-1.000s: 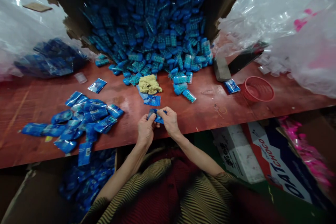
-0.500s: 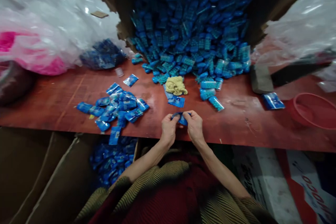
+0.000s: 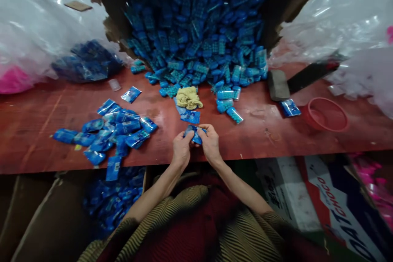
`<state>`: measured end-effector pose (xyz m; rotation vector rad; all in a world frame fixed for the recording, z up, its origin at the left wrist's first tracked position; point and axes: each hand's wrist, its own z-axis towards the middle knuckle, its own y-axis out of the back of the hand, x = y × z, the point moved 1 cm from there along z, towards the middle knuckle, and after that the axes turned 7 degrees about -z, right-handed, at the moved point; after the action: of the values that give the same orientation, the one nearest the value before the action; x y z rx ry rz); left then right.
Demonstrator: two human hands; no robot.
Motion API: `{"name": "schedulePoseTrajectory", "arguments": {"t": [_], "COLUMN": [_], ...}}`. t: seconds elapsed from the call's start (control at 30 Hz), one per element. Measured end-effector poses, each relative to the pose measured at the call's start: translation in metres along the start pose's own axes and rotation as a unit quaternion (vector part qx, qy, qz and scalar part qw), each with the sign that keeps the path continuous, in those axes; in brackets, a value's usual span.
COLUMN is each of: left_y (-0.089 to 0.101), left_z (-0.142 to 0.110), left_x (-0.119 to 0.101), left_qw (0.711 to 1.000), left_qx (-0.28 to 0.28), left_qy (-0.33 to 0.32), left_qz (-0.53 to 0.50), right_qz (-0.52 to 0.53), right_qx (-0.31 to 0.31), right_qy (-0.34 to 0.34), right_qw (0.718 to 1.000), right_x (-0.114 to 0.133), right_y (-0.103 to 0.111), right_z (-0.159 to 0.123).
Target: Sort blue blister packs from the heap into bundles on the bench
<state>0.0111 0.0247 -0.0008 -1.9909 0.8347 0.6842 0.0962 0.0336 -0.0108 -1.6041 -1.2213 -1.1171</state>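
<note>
Our view has swung to the right over the last half second, so everything on the red table [image 3: 251,139] now sits further left in it, and the blue sachet [image 3: 197,139] we hold shows more of its printed face. We keep it just above the table's near edge, in front of the yellow cloth [image 3: 188,98]. Its long axis seems to run crosswise, roughly along that edge and dipping slightly to our right; our fingers cover its ends, so we cannot tell which is the top. Our left hand [image 3: 181,147] pinches one end between thumb and fingers, and our right hand [image 3: 211,142] pinches the other the same way, thumbs near each other on the upper face.

Just beyond lies a flat sachet [image 3: 190,116], partly under the cloth. To our left spreads a heap of filled sachets [image 3: 127,127], with one single sachet [image 3: 113,168] jutting over the edge. To our right, a bead-filled bottle [image 3: 235,115] points its clear end toward us, near the spilling bottle pile [image 3: 196,41]. Further right stand a grey block [image 3: 278,85] and a red basket [image 3: 327,116].
</note>
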Motion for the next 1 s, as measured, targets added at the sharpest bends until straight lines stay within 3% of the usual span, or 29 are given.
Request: {"name": "schedulePoseTrajectory", "arguments": {"t": [0.13,0.33,0.53,0.67,0.83,1.0], "left_y": [-0.0027,0.003,0.0041,0.0021,-0.0003,-0.0043], "left_z": [0.0008,-0.0006,-0.0013,-0.0036,-0.004,0.0], "left_x": [0.0003,-0.0035,-0.0021,-0.0028,-0.0024,0.0029], "left_qw": [1.0,0.999,0.996,0.999,0.999,0.999], "left_qx": [-0.005,0.005,-0.044,-0.025,-0.019,-0.034], "left_qy": [0.009,-0.034,-0.068,-0.044,-0.032,-0.027], "left_qz": [0.005,0.042,0.023,0.009,0.003,-0.021], "right_qz": [-0.007,0.065,0.077,0.037,-0.084,-0.083], "right_qx": [-0.002,0.088,0.082,0.098,0.035,-0.008], "right_qy": [0.028,-0.047,-0.043,-0.039,0.019,0.004], "right_qw": [1.0,0.993,0.993,0.994,0.996,0.997], "right_x": [0.0015,0.0005,0.0033,0.0047,0.0034,-0.0024], "right_y": [0.0024,0.0054,0.0032,0.0037,0.0033,-0.0035], "right_z": [0.0027,0.0075,0.0033,0.0027,0.0052,0.0036]}}
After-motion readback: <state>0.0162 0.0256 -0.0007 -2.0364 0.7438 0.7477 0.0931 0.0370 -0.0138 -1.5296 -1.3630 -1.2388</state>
